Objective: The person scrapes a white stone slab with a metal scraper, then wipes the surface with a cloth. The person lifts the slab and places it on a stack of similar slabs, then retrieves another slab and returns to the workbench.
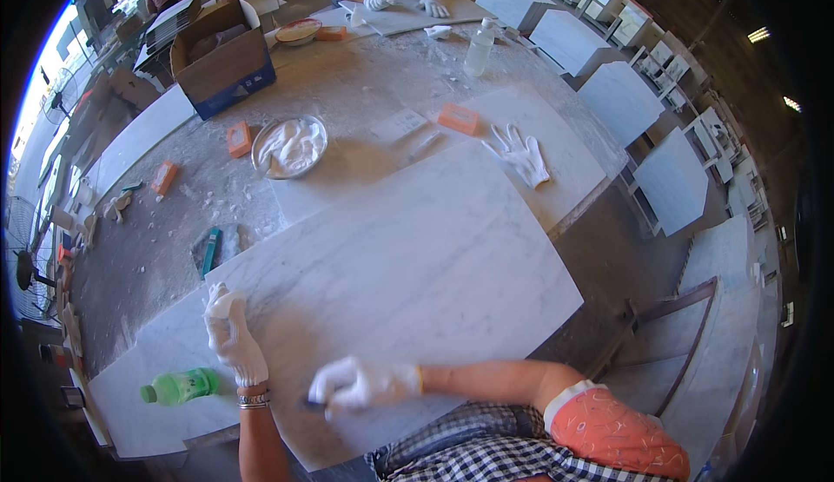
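A large white marble slab (417,247) lies in front of me on the dusty worktable. My left hand (233,336), in a white glove, rests near the slab's left edge, closed around a small white wad. My right hand (360,384), also gloved in white, presses a small dark tool (313,404) against the slab's near edge. A green plastic bottle (180,386) lies on its side just left of my left wrist.
A metal bowl of white paste (290,146), orange blocks (458,118), a spare white glove (519,154), a clear bottle (479,48) and a cardboard box (222,58) sit farther back. Another person's gloved hands (406,2) work at the far end. Marble slabs (621,100) stand on racks at right.
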A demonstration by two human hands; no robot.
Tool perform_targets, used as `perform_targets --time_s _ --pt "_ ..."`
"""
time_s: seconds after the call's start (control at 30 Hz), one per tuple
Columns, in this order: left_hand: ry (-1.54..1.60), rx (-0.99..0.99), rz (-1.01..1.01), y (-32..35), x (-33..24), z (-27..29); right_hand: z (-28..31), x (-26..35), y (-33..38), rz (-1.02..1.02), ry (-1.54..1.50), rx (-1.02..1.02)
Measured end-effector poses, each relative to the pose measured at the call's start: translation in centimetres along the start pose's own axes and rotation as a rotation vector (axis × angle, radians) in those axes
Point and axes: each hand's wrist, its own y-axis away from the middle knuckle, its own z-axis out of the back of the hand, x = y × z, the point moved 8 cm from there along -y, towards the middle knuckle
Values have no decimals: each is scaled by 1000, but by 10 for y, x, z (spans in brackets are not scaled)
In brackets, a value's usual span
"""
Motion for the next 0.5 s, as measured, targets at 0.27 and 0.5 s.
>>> perform_targets --time_s 0.27,0.5 --pt "-94 -48 -24 10 -13 -3 297 174 104 426 -234 -1083" --pt "-104 -4 -98 10 -19 -10 203 145 70 322 194 -1028"
